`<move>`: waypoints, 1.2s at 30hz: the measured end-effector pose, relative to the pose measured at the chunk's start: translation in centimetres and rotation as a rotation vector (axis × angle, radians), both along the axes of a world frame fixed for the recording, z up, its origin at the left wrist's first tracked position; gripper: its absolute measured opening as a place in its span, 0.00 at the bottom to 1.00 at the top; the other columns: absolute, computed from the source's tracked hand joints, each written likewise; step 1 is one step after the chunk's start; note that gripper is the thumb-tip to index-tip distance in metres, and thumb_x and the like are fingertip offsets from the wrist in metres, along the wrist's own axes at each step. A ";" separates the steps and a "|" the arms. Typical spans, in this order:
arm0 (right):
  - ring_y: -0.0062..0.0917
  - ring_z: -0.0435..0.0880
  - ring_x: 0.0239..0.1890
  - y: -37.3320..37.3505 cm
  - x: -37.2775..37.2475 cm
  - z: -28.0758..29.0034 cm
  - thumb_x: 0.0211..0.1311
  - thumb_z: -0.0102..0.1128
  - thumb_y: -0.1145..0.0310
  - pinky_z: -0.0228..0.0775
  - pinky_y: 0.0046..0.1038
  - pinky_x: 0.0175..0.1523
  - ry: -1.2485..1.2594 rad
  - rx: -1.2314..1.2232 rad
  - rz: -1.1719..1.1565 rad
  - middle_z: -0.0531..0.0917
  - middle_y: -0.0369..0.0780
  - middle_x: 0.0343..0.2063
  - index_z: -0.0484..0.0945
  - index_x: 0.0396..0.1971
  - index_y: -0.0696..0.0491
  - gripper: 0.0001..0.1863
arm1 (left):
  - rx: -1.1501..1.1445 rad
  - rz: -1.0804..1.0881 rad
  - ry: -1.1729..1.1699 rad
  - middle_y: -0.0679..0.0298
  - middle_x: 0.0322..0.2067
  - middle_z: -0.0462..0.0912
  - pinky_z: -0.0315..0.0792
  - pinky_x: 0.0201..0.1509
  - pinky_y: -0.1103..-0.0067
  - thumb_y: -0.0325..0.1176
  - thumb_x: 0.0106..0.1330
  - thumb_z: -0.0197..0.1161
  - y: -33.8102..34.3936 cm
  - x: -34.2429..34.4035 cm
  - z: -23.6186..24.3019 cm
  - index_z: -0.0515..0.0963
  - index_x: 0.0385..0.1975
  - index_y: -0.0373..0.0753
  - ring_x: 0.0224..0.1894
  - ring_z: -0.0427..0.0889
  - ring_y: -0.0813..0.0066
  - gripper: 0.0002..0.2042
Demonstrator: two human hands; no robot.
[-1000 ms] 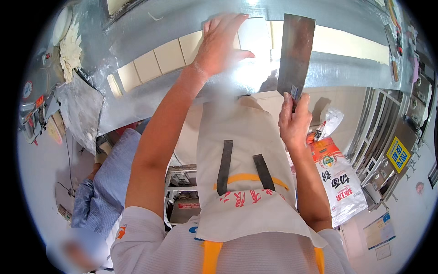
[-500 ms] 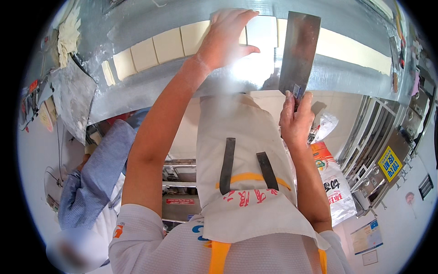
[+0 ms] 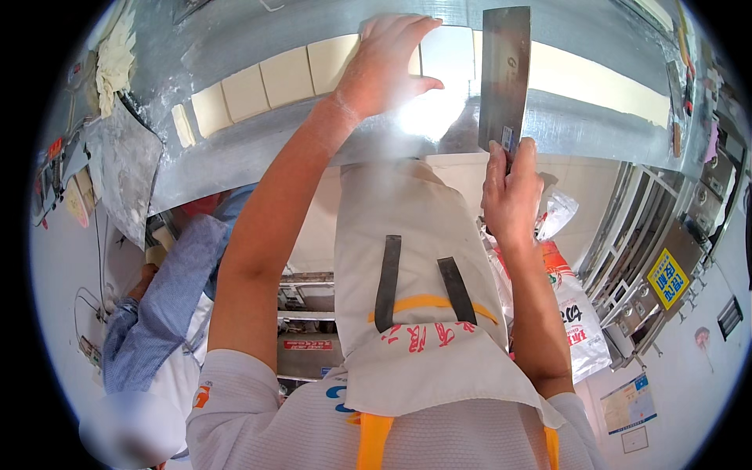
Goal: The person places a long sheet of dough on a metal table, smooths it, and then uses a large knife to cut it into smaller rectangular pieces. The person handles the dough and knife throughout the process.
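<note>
A long flat strip of pale dough lies across the metal worktop. To the left, it is divided into several squarish dough pieces in a row, ending in a narrow offcut. My left hand rests over the dough with thumb and fingers spread apart. Closed round the handle of a broad rectangular cleaver is my right hand. The blade points away from me and crosses the strip right of my left hand. Glare whitens the dough and worktop between them; whether the blade's edge touches the dough, I cannot tell.
Dough scraps sit at the worktop's far left. Another person is close by on the left, below the worktop edge. Printed sacks stand on the floor to the right, beside a metal rack.
The cleaver has shifted slightly left and away from me, and its blade has turned more upright. My right hand moved with it; my left hand has stayed in place.
</note>
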State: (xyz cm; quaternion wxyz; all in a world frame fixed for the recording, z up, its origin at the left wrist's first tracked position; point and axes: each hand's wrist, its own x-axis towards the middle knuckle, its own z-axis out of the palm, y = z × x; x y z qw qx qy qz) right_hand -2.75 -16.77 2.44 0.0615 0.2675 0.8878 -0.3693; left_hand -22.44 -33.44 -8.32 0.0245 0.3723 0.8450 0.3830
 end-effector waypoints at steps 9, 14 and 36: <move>0.61 0.81 0.26 0.4 -0.6 -0.3 0.80 0.55 0.73 0.70 0.50 0.30 -0.031 -0.036 -0.023 0.79 0.58 0.22 0.62 0.42 0.58 0.10 | 0.015 -0.011 0.004 0.62 0.64 0.81 0.66 0.74 0.64 0.40 0.51 0.85 0.0 -0.1 -0.1 0.75 0.69 0.47 0.68 0.74 0.58 0.42; 0.60 0.81 0.25 0.1 -1.3 0.1 0.81 0.54 0.71 0.71 0.50 0.30 -0.071 -0.004 -0.018 0.79 0.57 0.21 0.62 0.42 0.58 0.11 | -0.007 -0.002 -0.014 0.62 0.64 0.80 0.66 0.75 0.64 0.40 0.52 0.85 0.0 0.1 0.1 0.75 0.70 0.47 0.68 0.74 0.58 0.41; 0.68 0.81 0.33 0.3 -0.9 -3.6 0.80 0.52 0.70 0.72 0.60 0.37 -0.134 0.194 0.172 0.82 0.64 0.27 0.62 0.46 0.60 0.11 | -0.015 -0.005 -0.067 0.63 0.65 0.80 0.67 0.75 0.63 0.38 0.52 0.84 0.5 -0.2 0.5 0.77 0.68 0.47 0.68 0.74 0.57 0.39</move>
